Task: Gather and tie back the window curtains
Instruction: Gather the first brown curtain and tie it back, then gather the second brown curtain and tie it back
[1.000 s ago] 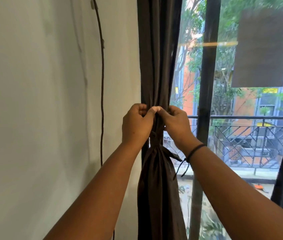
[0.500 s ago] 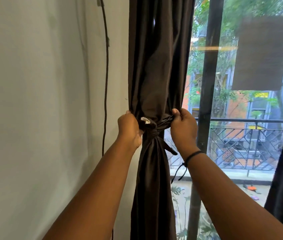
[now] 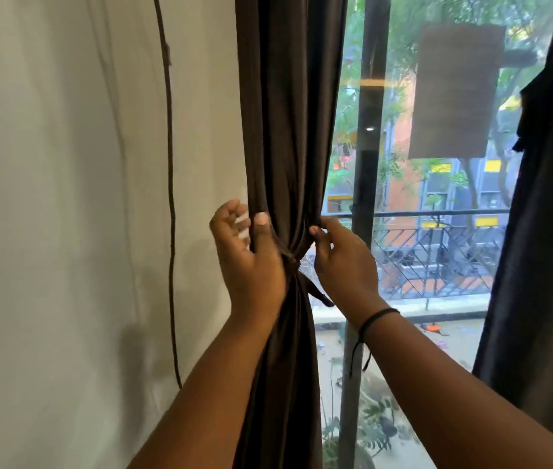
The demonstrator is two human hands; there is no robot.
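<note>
A dark brown curtain (image 3: 288, 130) hangs gathered at the window's left side, cinched by a knotted tie (image 3: 291, 263) of the same cloth; one loose end (image 3: 319, 294) sticks out to the right. My left hand (image 3: 248, 255) is at the curtain's left edge just above the knot, thumb lying straight on the cloth, fingers loosely bent beside it. My right hand (image 3: 342, 262) pinches a fold of the curtain at its right edge, level with the left thumb. A black cord is round the right wrist.
A white wall (image 3: 65, 231) with a dark cable (image 3: 170, 198) hanging down it is on the left. A dark window post (image 3: 366, 157) stands just right of the curtain. A second dark curtain (image 3: 549, 231) hangs at the far right. Balcony railing outside.
Both hands gripped the cloth above the knot half a second ago. The left hand has since loosened, only its thumb on the curtain. The view has moved closer.
</note>
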